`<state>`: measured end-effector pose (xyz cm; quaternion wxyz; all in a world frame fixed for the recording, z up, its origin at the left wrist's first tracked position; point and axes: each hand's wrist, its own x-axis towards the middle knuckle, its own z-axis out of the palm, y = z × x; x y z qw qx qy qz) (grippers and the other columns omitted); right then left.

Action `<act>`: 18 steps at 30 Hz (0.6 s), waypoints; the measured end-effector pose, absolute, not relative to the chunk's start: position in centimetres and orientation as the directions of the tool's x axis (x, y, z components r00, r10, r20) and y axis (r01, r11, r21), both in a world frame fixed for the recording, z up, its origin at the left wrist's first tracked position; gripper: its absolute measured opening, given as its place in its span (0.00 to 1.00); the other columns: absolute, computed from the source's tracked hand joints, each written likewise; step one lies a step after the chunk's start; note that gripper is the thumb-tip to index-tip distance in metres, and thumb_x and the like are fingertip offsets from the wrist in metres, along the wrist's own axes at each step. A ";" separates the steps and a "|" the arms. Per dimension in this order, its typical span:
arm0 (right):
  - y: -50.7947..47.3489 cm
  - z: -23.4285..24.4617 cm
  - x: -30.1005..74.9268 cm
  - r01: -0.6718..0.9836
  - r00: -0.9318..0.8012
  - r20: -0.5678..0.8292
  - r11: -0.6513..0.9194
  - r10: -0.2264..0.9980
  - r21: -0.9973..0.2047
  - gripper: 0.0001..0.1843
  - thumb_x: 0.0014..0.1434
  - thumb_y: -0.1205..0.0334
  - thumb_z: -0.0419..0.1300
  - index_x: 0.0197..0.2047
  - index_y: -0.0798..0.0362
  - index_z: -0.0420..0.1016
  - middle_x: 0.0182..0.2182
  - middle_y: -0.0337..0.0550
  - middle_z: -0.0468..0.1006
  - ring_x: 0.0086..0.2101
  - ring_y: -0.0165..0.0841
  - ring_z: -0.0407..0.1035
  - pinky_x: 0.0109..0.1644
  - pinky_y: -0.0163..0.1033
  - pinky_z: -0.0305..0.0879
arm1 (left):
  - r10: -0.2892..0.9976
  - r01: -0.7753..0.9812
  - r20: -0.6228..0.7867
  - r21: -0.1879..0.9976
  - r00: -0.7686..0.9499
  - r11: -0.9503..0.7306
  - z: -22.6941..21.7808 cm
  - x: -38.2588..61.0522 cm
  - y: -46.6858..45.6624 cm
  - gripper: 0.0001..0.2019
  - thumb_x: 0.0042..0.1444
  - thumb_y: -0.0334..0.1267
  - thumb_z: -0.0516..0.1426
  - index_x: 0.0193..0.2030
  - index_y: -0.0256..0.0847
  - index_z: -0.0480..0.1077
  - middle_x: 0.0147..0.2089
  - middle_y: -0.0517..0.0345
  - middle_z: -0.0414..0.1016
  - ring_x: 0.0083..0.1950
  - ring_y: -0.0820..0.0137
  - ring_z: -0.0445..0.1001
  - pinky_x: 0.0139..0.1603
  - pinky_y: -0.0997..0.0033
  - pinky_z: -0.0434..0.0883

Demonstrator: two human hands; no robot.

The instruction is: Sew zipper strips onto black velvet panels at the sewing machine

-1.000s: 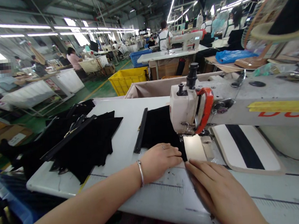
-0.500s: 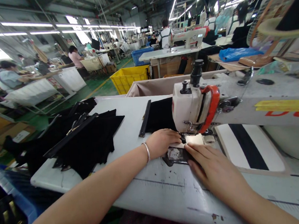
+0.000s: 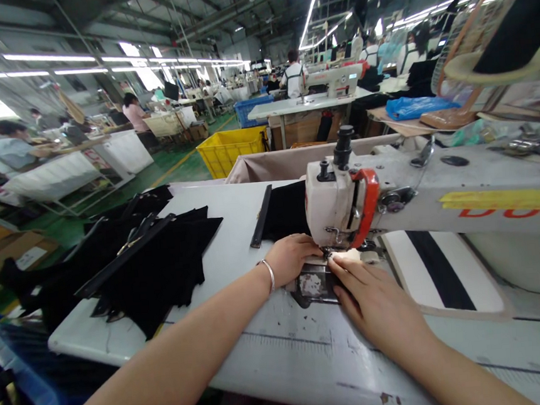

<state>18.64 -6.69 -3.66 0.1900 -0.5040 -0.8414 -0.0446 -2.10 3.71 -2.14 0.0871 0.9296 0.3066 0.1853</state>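
My left hand (image 3: pixel 292 256), a bracelet on its wrist, rests with curled fingers on the near edge of a black fabric piece (image 3: pixel 284 211) that has a zipper strip (image 3: pixel 260 216) along its left side. It sits just left of the needle of the white sewing machine (image 3: pixel 341 204). My right hand (image 3: pixel 375 300) lies flat with fingers stretched toward the presser foot, beside the worn metal plate (image 3: pixel 312 284) on the white table (image 3: pixel 237 262). Neither hand lifts anything.
A pile of black fabric pieces with zippers (image 3: pixel 133 258) lies at the table's left end. A black-striped white pad (image 3: pixel 439 266) sits under the machine arm. Behind are a yellow crate (image 3: pixel 231 146), a blue crate (image 3: pixel 254 103), other sewing stations and several seated workers.
The black piece has fed away from me under the presser foot. Both hands followed it up to the needle, uncovering the worn metal plate.
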 end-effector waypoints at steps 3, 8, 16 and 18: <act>-6.8 -3.4 18.5 0.875 -0.400 0.353 0.467 0.846 -0.128 0.24 0.65 0.62 0.50 0.63 0.55 0.63 0.58 0.49 0.69 0.54 0.41 0.64 0.59 0.52 0.61 | 0.598 0.535 0.290 0.272 0.747 -0.800 -2.1 -2.1 3.7 0.19 0.57 0.21 0.50 0.46 0.42 0.77 0.52 0.59 0.76 0.54 0.69 0.72 0.60 0.68 0.69; -7.4 -2.7 18.0 0.881 -0.366 0.350 0.442 0.862 -0.168 0.22 0.65 0.64 0.51 0.62 0.54 0.65 0.56 0.48 0.71 0.52 0.40 0.65 0.58 0.50 0.62 | 0.601 0.521 0.334 0.303 0.726 -0.798 -1.8 -2.1 3.0 0.16 0.56 0.24 0.51 0.44 0.42 0.77 0.49 0.58 0.77 0.51 0.69 0.74 0.57 0.67 0.72; -8.1 -1.9 18.8 0.871 -0.331 0.394 0.438 0.858 -0.221 0.19 0.63 0.66 0.53 0.57 0.52 0.69 0.51 0.46 0.74 0.52 0.37 0.66 0.58 0.48 0.64 | 0.574 0.479 0.394 0.319 0.718 -0.818 -1.7 -2.3 2.3 0.10 0.58 0.38 0.58 0.45 0.41 0.75 0.47 0.56 0.78 0.51 0.67 0.74 0.57 0.65 0.71; -8.3 -1.8 20.7 0.884 -0.289 0.411 0.405 0.865 -0.231 0.17 0.64 0.66 0.51 0.55 0.52 0.70 0.51 0.46 0.74 0.52 0.36 0.67 0.59 0.48 0.63 | 0.579 0.499 0.378 0.294 0.723 -0.815 -1.8 -2.5 2.4 0.10 0.59 0.39 0.58 0.47 0.42 0.75 0.48 0.56 0.77 0.53 0.67 0.73 0.57 0.65 0.71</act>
